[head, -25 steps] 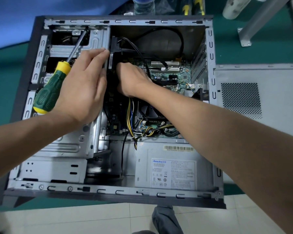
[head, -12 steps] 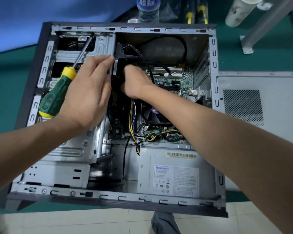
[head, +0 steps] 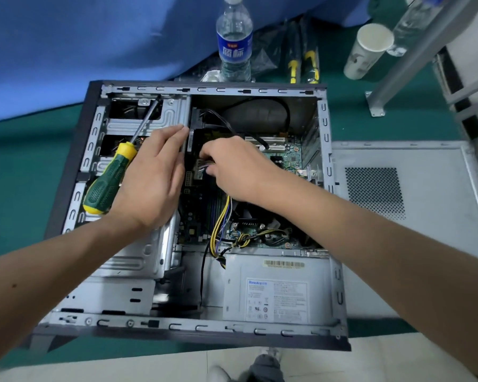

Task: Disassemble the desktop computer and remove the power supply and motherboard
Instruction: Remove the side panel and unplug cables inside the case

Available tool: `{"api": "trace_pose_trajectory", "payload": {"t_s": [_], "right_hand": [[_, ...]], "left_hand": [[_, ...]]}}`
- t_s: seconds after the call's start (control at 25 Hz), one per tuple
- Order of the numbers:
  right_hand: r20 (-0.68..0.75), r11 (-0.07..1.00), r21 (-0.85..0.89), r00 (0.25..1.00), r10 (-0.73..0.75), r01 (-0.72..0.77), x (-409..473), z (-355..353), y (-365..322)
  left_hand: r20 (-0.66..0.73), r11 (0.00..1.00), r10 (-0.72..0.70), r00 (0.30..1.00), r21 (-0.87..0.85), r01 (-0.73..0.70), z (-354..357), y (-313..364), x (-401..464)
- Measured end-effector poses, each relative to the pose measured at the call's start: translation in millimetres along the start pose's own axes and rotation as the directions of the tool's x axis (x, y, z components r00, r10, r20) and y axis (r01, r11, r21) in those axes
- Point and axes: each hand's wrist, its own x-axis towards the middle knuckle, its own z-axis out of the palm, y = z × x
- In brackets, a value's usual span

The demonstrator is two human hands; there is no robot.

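Head view: we had the open computer case (head: 75,161) lying on its side on the green surface (head: 20,188). Power supply (head: 276,293) sat at its near right corner, motherboard (head: 284,155) behind it. Right hand (head: 232,166) pinched a white connector (head: 198,168); left hand (head: 152,177), fingers straight, rested on the drive cage (head: 138,260), screwdriver (head: 111,177) under the thumb. Side panel (head: 425,216) lay right; water bottle (head: 234,40) stood beyond.
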Motion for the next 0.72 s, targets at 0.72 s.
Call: {"api": "trace_pose_trajectory", "payload": {"t_s": [0.72], "right_hand": [[-0.060, 0.838, -0.539, 0.996, 0.062, -0.085, -100, -6, 44]], "left_hand": [[0.059, 0.997, -0.043, 0.997, -0.054, 0.046, -4, 5, -5]]}}
